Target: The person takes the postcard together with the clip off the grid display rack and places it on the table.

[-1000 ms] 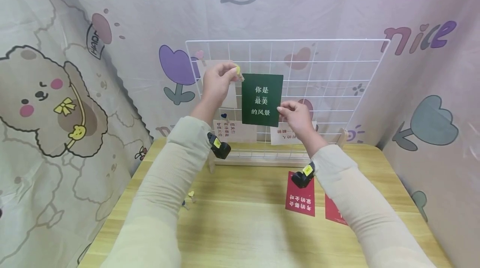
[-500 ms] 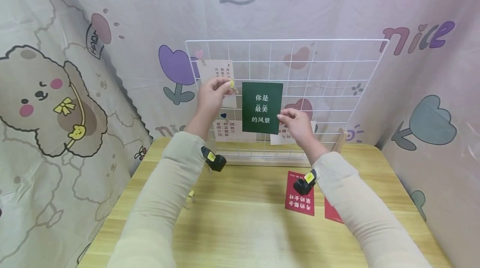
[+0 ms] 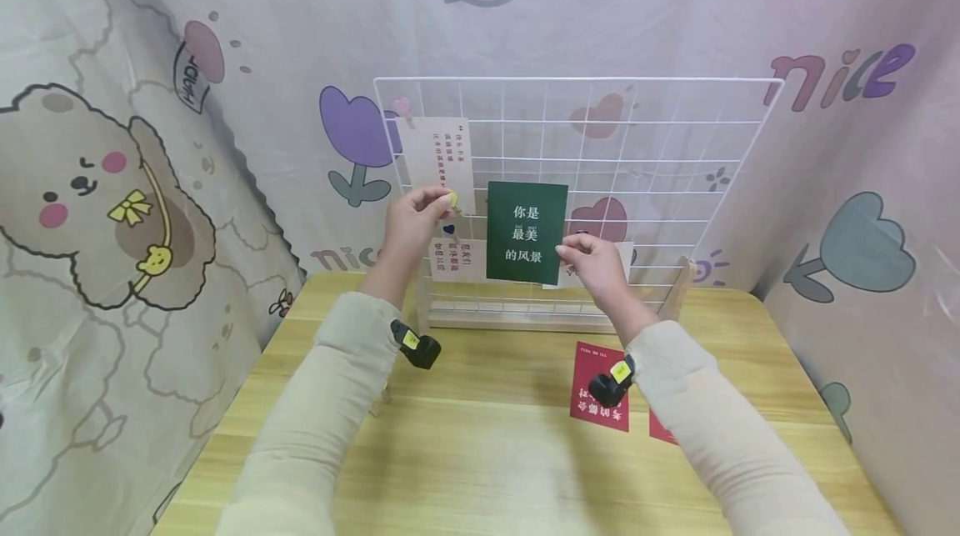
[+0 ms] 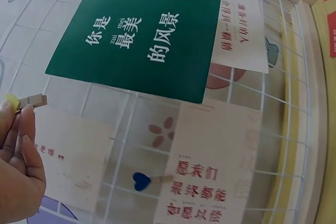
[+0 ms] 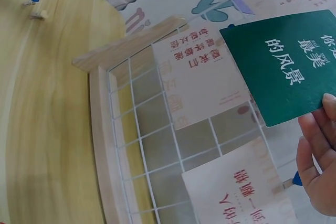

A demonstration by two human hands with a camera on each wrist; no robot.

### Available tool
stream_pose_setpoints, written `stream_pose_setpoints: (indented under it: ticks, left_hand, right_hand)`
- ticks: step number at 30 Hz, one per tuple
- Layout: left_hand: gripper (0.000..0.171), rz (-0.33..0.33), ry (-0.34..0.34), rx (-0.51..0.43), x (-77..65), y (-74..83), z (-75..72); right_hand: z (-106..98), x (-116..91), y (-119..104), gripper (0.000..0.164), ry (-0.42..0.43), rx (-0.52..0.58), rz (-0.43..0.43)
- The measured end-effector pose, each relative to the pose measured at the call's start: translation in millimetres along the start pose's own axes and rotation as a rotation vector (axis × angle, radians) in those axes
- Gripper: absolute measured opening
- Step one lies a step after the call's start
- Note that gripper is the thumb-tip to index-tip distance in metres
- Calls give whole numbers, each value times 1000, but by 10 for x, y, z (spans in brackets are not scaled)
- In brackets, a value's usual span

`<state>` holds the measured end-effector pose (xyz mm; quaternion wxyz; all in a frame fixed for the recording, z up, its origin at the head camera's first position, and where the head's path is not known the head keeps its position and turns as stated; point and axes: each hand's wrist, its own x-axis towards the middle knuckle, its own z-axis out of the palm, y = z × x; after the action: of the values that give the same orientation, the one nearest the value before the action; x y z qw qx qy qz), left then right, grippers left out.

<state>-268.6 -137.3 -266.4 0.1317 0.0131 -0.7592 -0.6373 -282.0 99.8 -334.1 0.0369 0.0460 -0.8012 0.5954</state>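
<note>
out front of the white wire grid (image 3: 577, 79), right hand (image 3: 598, 268) has the green card (image 3: 527, 232) pinched by its edge, more or less upright. can't tell if the card touches the grid. left hand (image 3: 411, 229) is over to its left, pinching a small clip (image 4: 32, 101) with a yellow top, clear of the card. red cards (image 3: 588, 364) lie on the wooden table (image 3: 480, 436).

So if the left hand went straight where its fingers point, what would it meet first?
Probably the green card, beyond the yellow-topped clip the left hand pinches; depth is unclear, so the white grid might come first instead.
</note>
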Motion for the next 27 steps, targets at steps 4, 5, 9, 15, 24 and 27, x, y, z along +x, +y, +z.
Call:
stream_pose_setpoints:
  ticks: [4,5,9,15,24,27]
  left_hand:
    - [20,-8,2,-32,-24,-81,-25]
    - [20,-6,-1,-42,-30,-99,-31]
    - [21,-31,-3,-24,-72,-179,-56]
    - [22,-79,2,-1,-112,-368,-97]
    - [20,-151,13,0,-169,-626,-125]
    - [20,-172,17,25,-184,-685,-128]
  right_hand:
    - [5,-29,70,23,-16,19,6]
    - [4,-36,87,23,-17,24,7]
    - [-1,-61,153,21,-20,28,11]
    - [10,-98,244,21,-19,27,20]
    - [18,-164,398,22,-26,45,56]
    - [24,-186,440,21,-20,28,60]
